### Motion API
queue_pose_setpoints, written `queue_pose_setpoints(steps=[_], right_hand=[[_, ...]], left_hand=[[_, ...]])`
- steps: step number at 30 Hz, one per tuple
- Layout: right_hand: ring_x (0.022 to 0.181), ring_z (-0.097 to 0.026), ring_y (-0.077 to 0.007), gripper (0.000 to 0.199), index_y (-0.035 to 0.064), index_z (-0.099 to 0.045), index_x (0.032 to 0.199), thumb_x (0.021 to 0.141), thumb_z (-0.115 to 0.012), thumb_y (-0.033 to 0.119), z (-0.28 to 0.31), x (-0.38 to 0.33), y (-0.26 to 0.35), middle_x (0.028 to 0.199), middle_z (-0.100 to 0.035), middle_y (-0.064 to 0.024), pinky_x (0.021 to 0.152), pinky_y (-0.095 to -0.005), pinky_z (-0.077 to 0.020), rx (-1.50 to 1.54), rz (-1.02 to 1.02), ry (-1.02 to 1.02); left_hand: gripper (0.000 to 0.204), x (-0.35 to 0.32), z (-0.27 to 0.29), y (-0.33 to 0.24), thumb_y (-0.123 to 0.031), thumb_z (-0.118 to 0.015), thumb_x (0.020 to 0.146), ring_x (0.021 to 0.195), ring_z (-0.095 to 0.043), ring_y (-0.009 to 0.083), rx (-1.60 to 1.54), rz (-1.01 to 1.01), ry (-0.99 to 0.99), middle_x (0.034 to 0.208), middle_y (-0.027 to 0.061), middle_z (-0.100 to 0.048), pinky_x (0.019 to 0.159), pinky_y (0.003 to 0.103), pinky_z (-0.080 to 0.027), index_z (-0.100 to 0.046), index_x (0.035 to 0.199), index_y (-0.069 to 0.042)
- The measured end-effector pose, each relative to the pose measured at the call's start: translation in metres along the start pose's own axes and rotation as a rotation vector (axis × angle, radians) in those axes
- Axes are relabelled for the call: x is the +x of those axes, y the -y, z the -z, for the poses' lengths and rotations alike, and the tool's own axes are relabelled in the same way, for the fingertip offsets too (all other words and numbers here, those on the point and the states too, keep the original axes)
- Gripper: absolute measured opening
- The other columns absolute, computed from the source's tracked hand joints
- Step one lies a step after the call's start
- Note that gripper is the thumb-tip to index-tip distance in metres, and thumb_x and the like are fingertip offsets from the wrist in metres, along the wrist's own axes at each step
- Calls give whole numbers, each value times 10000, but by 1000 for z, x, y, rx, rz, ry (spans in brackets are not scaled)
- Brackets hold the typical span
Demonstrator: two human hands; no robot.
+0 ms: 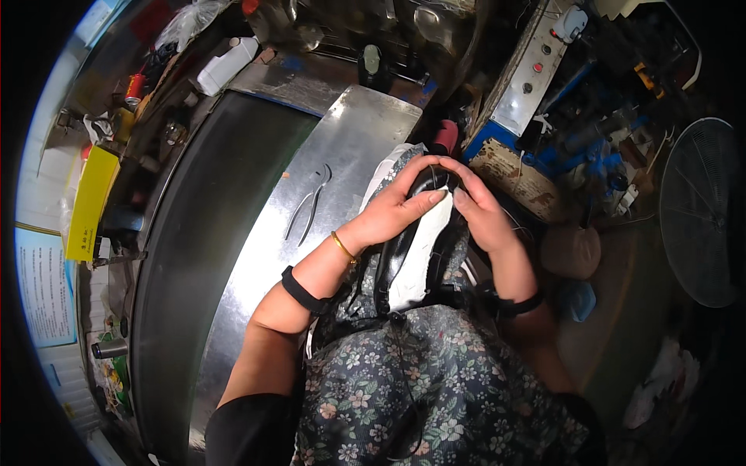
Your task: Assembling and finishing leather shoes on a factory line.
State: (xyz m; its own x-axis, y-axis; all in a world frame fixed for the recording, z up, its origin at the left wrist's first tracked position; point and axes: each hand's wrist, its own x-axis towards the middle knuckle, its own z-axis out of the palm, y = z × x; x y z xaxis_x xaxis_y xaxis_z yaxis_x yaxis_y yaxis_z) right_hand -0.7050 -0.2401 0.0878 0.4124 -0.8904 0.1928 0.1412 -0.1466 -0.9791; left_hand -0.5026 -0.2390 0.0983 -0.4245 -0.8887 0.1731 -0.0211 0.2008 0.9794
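A black shoe upper point(396, 260) lies sole side up over my lap, its toe pointing away from me. A white insole point(420, 252) fills the middle of its underside. My left hand point(400, 206) wraps round the left side of the toe, with the thumb pressed at the insole's tip. From the other side my right hand point(483, 208) grips the toe, its thumb near the same edge. The fingertips of both hands meet at the toe's far end. Pincers point(311, 208) with thin handles rest on the metal table, left of my left forearm.
The shiny metal table point(256, 248) runs along my left, beside a dark conveyor belt point(202, 225). Ahead to the right stands a control panel point(528, 74) with buttons. A large round fan point(699, 213) is at far right. A white jug point(227, 66) sits beyond the belt.
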Motion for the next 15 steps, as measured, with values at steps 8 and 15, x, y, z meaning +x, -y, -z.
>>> queue_pose_setpoints(steps=[8,15], right_hand=[[1388,-365,-200,634,25,-373,1471,903,-648,80,0,-4,6,1474,-426,-105,1155,-339,-268,74,43,99],[1360,-414,-238,729,-38,-359,1448,880,-667,301,58,-36,38,1459,-442,-135,1138,-378,-315,586,-133,58]], left_hand=[[969,-3,7,-14,-225,-829,778,1365,-382,192,-93,109,122,1486,98,-388,1130,337,-318,-239,1527,-57],[920,-21,-56,-69,-324,-866,706,1387,-369,371,504,-300,30,1479,202,-403,1140,446,-287,-411,1449,-26]])
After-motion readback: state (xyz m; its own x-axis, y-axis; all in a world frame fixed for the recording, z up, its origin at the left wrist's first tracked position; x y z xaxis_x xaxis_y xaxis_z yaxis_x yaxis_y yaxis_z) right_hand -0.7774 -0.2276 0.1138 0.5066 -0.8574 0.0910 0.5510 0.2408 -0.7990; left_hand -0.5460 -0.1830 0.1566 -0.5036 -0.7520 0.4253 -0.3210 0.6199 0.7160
